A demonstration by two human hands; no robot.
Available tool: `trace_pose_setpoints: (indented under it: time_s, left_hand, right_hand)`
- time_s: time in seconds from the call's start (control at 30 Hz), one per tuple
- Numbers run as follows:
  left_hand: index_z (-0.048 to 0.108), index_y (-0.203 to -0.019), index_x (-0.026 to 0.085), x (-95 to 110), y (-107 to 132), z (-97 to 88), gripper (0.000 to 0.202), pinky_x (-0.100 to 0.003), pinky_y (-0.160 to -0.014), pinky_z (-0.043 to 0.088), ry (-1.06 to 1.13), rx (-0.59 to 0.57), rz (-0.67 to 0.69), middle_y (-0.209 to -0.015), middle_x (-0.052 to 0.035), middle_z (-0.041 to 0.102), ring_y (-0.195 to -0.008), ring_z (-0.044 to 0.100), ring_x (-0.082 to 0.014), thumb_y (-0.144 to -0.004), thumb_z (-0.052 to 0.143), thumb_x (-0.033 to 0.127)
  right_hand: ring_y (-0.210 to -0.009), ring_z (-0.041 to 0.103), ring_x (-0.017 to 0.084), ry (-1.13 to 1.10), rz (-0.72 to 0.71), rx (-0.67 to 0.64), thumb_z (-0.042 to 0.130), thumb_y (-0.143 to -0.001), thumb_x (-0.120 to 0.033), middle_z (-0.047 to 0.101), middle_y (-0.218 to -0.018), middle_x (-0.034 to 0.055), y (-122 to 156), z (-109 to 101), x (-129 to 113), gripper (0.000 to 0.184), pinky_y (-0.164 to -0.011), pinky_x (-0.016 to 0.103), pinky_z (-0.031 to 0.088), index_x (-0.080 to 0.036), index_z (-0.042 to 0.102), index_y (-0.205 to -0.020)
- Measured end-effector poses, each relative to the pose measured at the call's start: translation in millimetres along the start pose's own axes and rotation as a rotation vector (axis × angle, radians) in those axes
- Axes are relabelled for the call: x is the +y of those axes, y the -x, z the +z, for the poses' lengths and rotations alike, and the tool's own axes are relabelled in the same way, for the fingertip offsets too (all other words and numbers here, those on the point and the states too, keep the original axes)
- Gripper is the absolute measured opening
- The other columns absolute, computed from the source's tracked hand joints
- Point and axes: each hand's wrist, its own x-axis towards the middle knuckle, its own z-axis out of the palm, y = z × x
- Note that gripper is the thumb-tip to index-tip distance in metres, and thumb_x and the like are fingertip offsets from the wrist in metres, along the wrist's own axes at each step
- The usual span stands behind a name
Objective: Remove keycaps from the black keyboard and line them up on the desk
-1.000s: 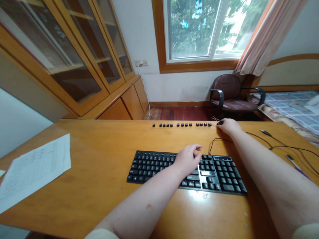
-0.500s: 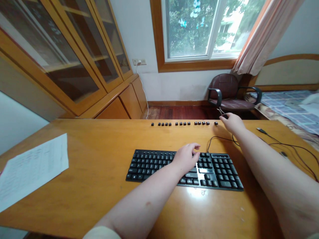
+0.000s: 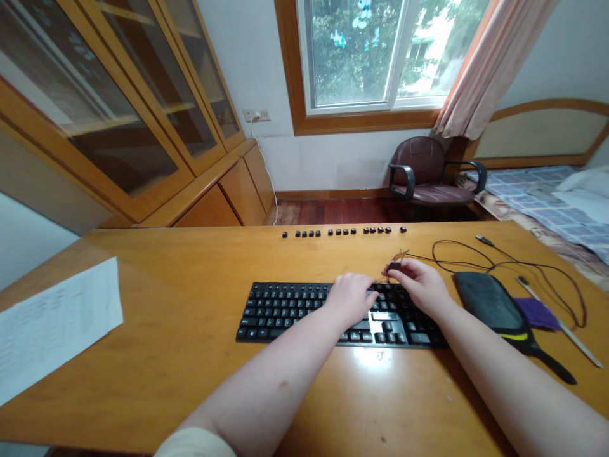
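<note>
- Right hand (image 3: 422, 287) is now drawn back from the far edge of the desk to the far right part of the keyboard; half a second ago it is beside the rightmost keycap.
- Left hand (image 3: 349, 296) remains at the middle of the keyboard, palm down, thumb and fingers apart.
- Right thumb and fingers are clamped on a small black-handled tool with thin metal wire prongs (image 3: 394, 266). Prongs point to the far side.
- Black rectangular plastic keyboard (image 3: 285, 313) lies lengthwise on the glossy orange-brown wooden desk (image 3: 166, 279), beneath both hands.
- Small square black keycaps (image 3: 338, 232) stand in a row along the far edge: one at left, three groups of four, one at right.
- Thin black cable with a metal-tipped plug (image 3: 485, 240) loops at the far right.
- Flat dark grey pad with a black handle and yellow-green band (image 3: 490, 303) lies right of the right hand, now uncovered by the arm.
- Purple cloth piece (image 3: 537, 314) and slim white rod with a dark tip (image 3: 578, 343) lie right of the pad.
- White printed paper sheets (image 3: 61, 330) lie at the left.
</note>
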Motion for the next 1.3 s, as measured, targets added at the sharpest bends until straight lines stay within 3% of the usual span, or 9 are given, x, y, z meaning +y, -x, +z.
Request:
trace_pose_setpoints:
  time_s: [0.2,0.47,0.67,0.83,0.93,1.3]
  left_hand:
    - [0.064,-0.107,0.024,0.1,-0.2,-0.5,0.029,-0.039,-0.086,0.045,0.034,0.002,0.001,-0.099,-0.0063,0.067,-0.096,0.058,-0.0243,-0.084,0.052,0.037]
    - [0.064,-0.102,0.022,-0.5,-1.2,-1.2,0.026,-0.038,-0.086,0.045,0.038,-0.026,-0.018,-0.095,-0.0066,0.067,-0.094,0.058,-0.0239,-0.084,0.051,0.037]
    - [0.061,-0.105,0.019,11.2,2.1,-5.8,0.026,-0.042,-0.09,0.042,-0.033,0.067,0.005,-0.1,-0.0089,0.066,-0.1,0.056,-0.0263,-0.083,0.054,0.03]
    - [0.065,-0.094,0.016,25.0,-10.2,-3.3,0.027,-0.043,-0.081,0.047,0.007,-0.042,-0.186,-0.095,-0.013,0.066,-0.091,0.06,-0.0292,-0.08,0.056,0.038]
    - [0.066,-0.094,0.016,27.5,-17.7,2.0,0.024,-0.041,-0.081,0.048,0.043,-0.038,-0.233,-0.093,-0.0128,0.067,-0.091,0.06,-0.0283,-0.082,0.054,0.034]
    - [0.068,-0.099,0.022,16.5,-21.7,11.2,0.026,-0.039,-0.083,0.048,0.087,-0.021,-0.195,-0.092,-0.0092,0.07,-0.091,0.061,-0.0264,-0.079,0.059,0.036]
  right_hand:
    - [-0.076,0.064,0.02,0.113,-0.022,-0.082,0.059,-0.078,-0.038,0.069,-0.081,0.0049,-3.3,2.7,1.7,0.019,-0.074,0.035,0.051,-0.02,0.062,-0.083]
    - [-0.069,0.059,0.018,0.474,-0.14,-0.148,0.053,-0.082,-0.034,0.065,-0.074,0.0035,0.8,3.6,-5.1,0.016,-0.064,0.03,0.046,-0.021,0.062,-0.082]
    - [-0.079,0.062,0.02,0.561,-0.17,-0.231,0.047,-0.086,-0.034,0.067,-0.088,0.0055,3.9,1.0,-1.8,0.019,-0.069,0.03,0.046,-0.021,0.06,-0.09]
    - [-0.077,0.062,0.021,0.605,-0.155,-0.176,0.045,-0.087,-0.033,0.067,-0.084,0.0057,3.0,0.2,4.3,0.018,-0.067,0.03,0.045,-0.021,0.058,-0.088]
    - [-0.077,0.062,0.021,0.607,-0.136,-0.148,0.046,-0.086,-0.033,0.068,-0.082,0.0053,2.2,0.6,5.2,0.016,-0.066,0.029,0.045,-0.021,0.056,-0.085]
    - [-0.077,0.064,0.02,0.543,-0.045,-0.091,0.047,-0.084,-0.03,0.069,-0.082,0.0039,-3.8,3.8,1.9,0.013,-0.066,0.029,0.045,-0.022,0.057,-0.081]
